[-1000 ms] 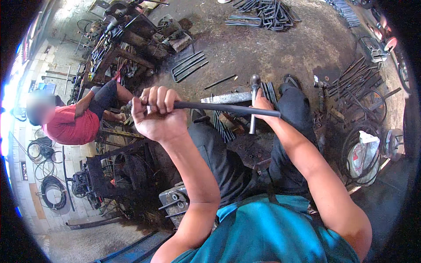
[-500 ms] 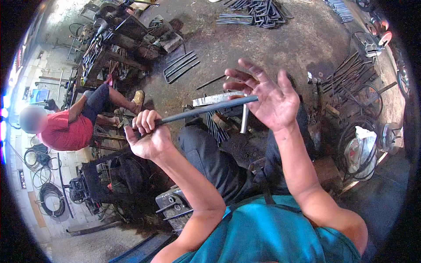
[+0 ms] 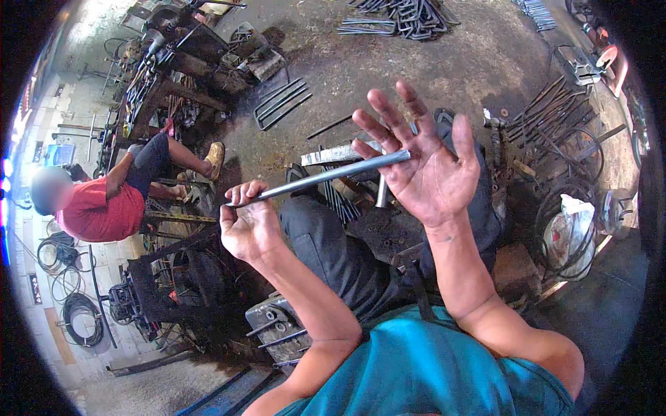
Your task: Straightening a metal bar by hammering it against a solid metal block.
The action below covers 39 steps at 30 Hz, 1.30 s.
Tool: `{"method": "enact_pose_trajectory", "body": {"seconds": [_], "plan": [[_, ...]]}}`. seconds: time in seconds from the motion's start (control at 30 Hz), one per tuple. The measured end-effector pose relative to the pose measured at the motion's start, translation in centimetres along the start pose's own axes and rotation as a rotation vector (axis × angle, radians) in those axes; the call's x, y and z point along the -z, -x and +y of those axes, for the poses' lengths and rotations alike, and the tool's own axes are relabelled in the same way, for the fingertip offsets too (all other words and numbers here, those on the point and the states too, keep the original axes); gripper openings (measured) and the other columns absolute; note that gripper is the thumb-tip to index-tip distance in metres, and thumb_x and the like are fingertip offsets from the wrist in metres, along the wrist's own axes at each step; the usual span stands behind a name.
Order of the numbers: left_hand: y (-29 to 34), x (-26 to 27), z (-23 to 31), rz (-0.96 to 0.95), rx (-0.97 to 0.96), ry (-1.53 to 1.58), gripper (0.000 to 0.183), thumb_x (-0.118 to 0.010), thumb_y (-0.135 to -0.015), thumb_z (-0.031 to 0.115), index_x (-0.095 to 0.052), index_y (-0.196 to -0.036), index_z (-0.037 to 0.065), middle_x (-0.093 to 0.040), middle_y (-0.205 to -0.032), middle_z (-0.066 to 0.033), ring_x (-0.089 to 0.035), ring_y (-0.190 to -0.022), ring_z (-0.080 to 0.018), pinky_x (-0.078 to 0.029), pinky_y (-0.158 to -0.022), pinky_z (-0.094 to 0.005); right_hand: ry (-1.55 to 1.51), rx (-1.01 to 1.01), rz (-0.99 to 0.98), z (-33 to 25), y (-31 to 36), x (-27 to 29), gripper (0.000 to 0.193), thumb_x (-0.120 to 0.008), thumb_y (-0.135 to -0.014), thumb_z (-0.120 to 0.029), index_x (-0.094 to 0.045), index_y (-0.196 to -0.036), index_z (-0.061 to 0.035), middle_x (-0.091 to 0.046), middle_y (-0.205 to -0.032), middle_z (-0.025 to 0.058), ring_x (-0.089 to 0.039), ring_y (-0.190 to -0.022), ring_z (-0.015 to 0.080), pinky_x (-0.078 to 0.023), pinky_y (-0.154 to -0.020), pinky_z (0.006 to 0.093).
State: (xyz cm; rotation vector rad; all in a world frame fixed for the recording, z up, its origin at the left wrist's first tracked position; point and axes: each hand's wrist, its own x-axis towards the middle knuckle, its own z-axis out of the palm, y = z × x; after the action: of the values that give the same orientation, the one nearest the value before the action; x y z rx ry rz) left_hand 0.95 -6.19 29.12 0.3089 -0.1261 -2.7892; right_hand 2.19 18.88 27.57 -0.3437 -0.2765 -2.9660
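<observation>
A grey metal rod point(image 3: 326, 177) runs nearly level in front of me, above my dark-trousered knees. My left hand point(image 3: 248, 225) grips its left end with curled fingers. My right hand point(image 3: 424, 163) is spread flat, palm toward me, fingers apart, and the rod's right end rests against the base of its fingers. Below the rod, an upright metal post point(image 3: 382, 191) and a flat steel plate point(image 3: 331, 154) stand on the dirty ground between my feet.
A person in a red shirt point(image 3: 97, 208) sits at the left beside a dark metal frame point(image 3: 166, 277). Bent steel bars point(image 3: 402, 17) lie at the top, straight rods point(image 3: 555, 121) at the right, a white bag point(image 3: 572, 232) and cable coils point(image 3: 80, 315) nearby.
My right hand has let go of the rod and opened flat, rising with the palm turned toward me. My left hand has dropped lower and left, still holding the rod.
</observation>
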Motion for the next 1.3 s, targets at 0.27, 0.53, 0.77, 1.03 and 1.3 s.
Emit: {"method": "enact_pose_trajectory", "body": {"seconds": [0.27, 0.53, 0.77, 1.03, 1.3], "plan": [[0.0, -0.3, -0.2, -0.156, -0.044, -0.127, 0.031, -0.044, -0.097, 0.035, -0.046, -0.090, 0.005, -0.043, -0.073, -0.0048, -0.043, -0.068, -0.0204, -0.038, -0.078, -0.0433, 0.555, -0.058, 0.001, -0.4, 0.5, 4.4, 0.057, -0.037, -0.099, -0.045, -0.042, -0.137, -0.0026, -0.046, -0.137, 0.0253, -0.048, -0.125, 0.0405, -0.040, -0.105, 0.0486], [-3.9, 2.7, -0.4, -0.290, -0.303, -0.789, 0.046, -0.047, -0.101, 0.031, -0.047, -0.129, -0.005, -0.062, -0.093, -0.0098, -0.059, -0.080, -0.0176, -0.052, -0.077, -0.0347, 1.132, -0.655, 0.386, -2.0, 3.3, 9.4, 0.012, -0.054, -0.096, -0.015, -0.061, -0.096, -0.0057, -0.059, -0.072, 0.0053, -0.051, -0.050, 0.0089, -0.036, -0.041, 0.0198], [-7.9, 11.2, 2.4, -0.206, 0.160, -1.229, 0.034, -0.045, -0.101, 0.026, -0.057, -0.112, -0.005, -0.067, -0.096, -0.0188, -0.069, -0.073, -0.0264, -0.059, -0.062, -0.0361, 1.045, -0.414, 0.445, -7.3, 0.8, 10.5, 0.017, -0.053, -0.095, -0.018, -0.061, -0.095, -0.0034, -0.062, -0.072, 0.0082, -0.054, -0.053, 0.0133, -0.042, -0.045, 0.0240], [-7.9, 15.0, -0.6, -0.278, 0.945, -1.095, 0.034, -0.047, -0.096, 0.014, -0.052, -0.119, -0.011, -0.066, -0.099, -0.0241, -0.068, -0.080, -0.0295, -0.057, -0.076, -0.0405, 0.818, -0.013, 0.648, -9.4, -2.8, 14.8, 0.029, -0.053, -0.098, -0.034, -0.058, -0.107, -0.0070, -0.058, -0.075, 0.0035, -0.057, -0.065, 0.0168, -0.048, -0.057, 0.0330], [-4.5, 21.2, -4.5, -0.983, 1.453, -1.512, 0.037, -0.058, -0.093, 0.026, -0.061, -0.111, -0.006, -0.070, -0.090, -0.0114, -0.066, -0.084, -0.0198, -0.051, -0.077, -0.0342, 1.188, -0.211, 0.687, -6.0, -7.1, 17.4, 0.032, -0.050, -0.098, -0.038, -0.056, -0.086, -0.0088, -0.036, -0.056, -0.0057, -0.039, -0.045, 0.0084, -0.037, -0.045, 0.0278]]}}
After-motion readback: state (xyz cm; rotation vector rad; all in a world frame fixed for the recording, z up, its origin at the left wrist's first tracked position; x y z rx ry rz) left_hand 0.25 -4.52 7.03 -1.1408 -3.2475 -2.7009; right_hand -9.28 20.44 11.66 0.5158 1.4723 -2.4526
